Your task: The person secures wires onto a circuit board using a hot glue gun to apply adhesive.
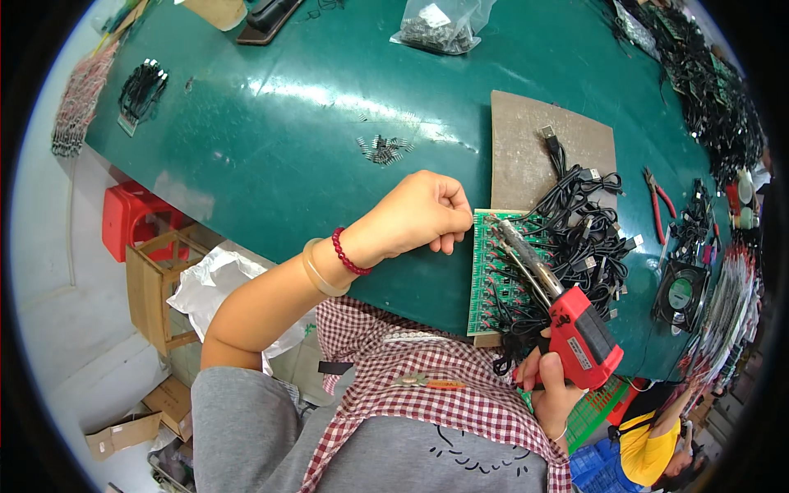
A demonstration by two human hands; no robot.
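Note:
My left hand (431, 212) has its fingers curled in a pinch at the left edge of a green circuit board panel (480, 283); whatever lies between the fingertips is too small to make out. My right hand (552, 388) grips a red and black soldering gun (582, 337). Its metal tip reaches over the panel's upper part, close to the left fingertips. Black USB cables (579, 238) run off the panel's right side in a tangled bundle. Beyond my left hand lies a small pile of tiny leaded components (384, 149) on the green tabletop (312, 156).
A brown board (551, 119) lies behind and under the panel. To the right are red-handled pliers (655, 205), a black fan (680, 294) and heaps of cables (707, 90). A clear bag of parts (440, 31) sits at the back. Another person (641, 452) is at lower right.

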